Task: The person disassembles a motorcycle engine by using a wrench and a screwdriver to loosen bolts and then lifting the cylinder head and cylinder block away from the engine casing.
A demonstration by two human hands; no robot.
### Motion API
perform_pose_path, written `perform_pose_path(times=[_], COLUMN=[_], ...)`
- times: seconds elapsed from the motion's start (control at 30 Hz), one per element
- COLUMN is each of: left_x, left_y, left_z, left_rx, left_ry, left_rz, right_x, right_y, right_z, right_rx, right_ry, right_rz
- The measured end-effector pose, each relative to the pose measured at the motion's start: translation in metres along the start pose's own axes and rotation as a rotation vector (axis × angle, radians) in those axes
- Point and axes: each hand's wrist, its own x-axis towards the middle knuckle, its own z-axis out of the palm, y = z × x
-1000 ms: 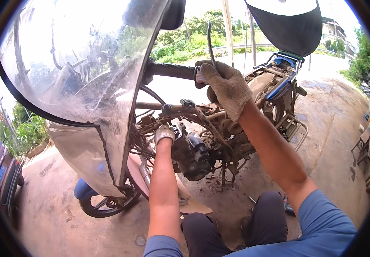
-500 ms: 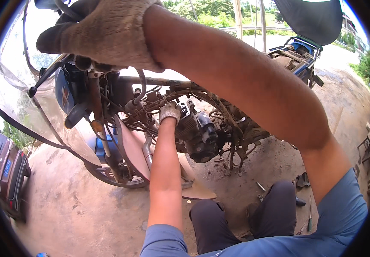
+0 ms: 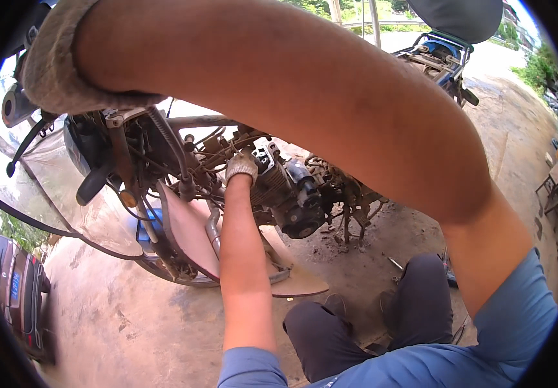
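A partly stripped motorbike stands side-on before me, its engine (image 3: 295, 204) exposed among cables and frame tubes. My left hand (image 3: 242, 167), in a knitted glove, is at the top of the cylinder, fingers curled among the parts; what it grips is hidden. My gloved right hand (image 3: 52, 71) is raised at the upper left, by the handlebar end; its fingers are out of sight behind the wrist. A headlamp housing (image 3: 78, 149) and an orange indicator (image 3: 127, 198) sit below it. A clear plastic weather shield (image 3: 46, 194) with dark edging hangs at the front.
The bike's rear rack (image 3: 447, 61) is at upper right, under a dark cover (image 3: 453, 16). A car (image 3: 14, 294) is parked at left. Small tools (image 3: 395, 265) lie on the concrete floor (image 3: 117, 310) near my knees. A wooden stool (image 3: 550, 194) stands at right.
My right hand has moved from the upper middle far to the left, its forearm now spanning the top. The clear shield no longer covers the front of the bike. My left hand stays at the engine.
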Motion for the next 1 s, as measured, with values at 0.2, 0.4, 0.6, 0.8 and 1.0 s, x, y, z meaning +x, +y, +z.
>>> perform_pose_path(times=[0.2, 0.4, 0.6, 0.8, 1.0], left_x=[-0.030, -0.035, -0.028, -0.044, -0.038], left_y=[0.027, 0.002, -0.006, 0.000, 0.030], left_z=[-0.045, -0.048, -0.038, -0.048, -0.043], left_rx=[0.006, 0.073, 0.070, -0.076, -0.032], left_ry=[-0.134, -0.056, 0.024, 0.035, 0.109], left_rz=[-0.175, 0.018, -0.169, -0.083, -0.246], right_x=[-0.105, -0.241, -0.288, -0.309, -0.320], right_y=[0.065, 0.163, 0.200, 0.232, 0.233], right_z=[-0.024, 0.024, 0.044, 0.036, 0.019], right_rx=[0.057, 0.274, 0.363, 0.372, 0.328], right_ry=[0.149, 0.143, 0.188, 0.257, 0.238], right_rz=[0.287, 0.638, 0.839, 0.784, 0.896])
